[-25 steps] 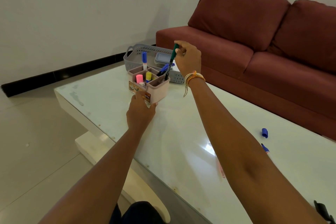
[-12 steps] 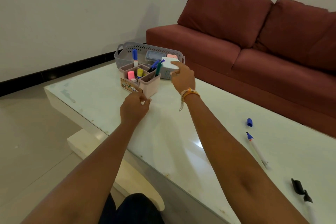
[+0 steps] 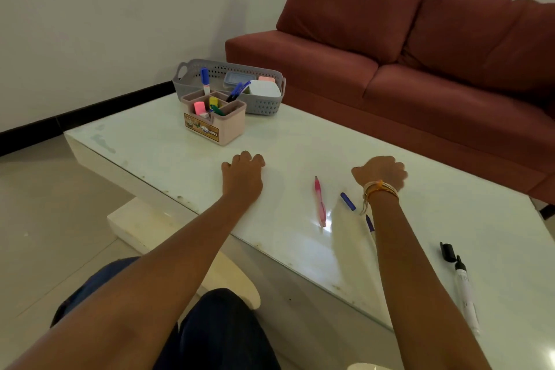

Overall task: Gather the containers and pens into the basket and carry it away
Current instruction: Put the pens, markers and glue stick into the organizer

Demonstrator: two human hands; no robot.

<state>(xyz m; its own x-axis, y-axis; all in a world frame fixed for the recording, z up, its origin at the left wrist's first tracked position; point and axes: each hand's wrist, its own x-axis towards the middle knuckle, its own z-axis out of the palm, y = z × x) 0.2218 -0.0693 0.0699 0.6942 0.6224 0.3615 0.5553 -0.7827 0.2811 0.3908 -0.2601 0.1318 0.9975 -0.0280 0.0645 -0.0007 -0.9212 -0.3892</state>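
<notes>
Pens lie loose on the near part of the white surface point(image 3: 300, 141): a black marker point(image 3: 464, 288) with its cap point(image 3: 447, 252) off near the right edge, a blue-tipped pen point(image 3: 370, 224) partly hidden by the right forearm, a blue cap point(image 3: 347, 201), and a pink pen point(image 3: 320, 201). The right hand point(image 3: 380, 173) hovers just beyond them, fingers curled loosely, grasping nothing. The left hand point(image 3: 244, 173) rests on the surface, its grip also released. Farther off stands a pink organizer point(image 3: 223, 126) holding markers, touching the grey basket point(image 3: 264, 105) behind it, which contains small containers point(image 3: 264, 88). A red sofa point(image 3: 420, 48) stands beyond.
</notes>
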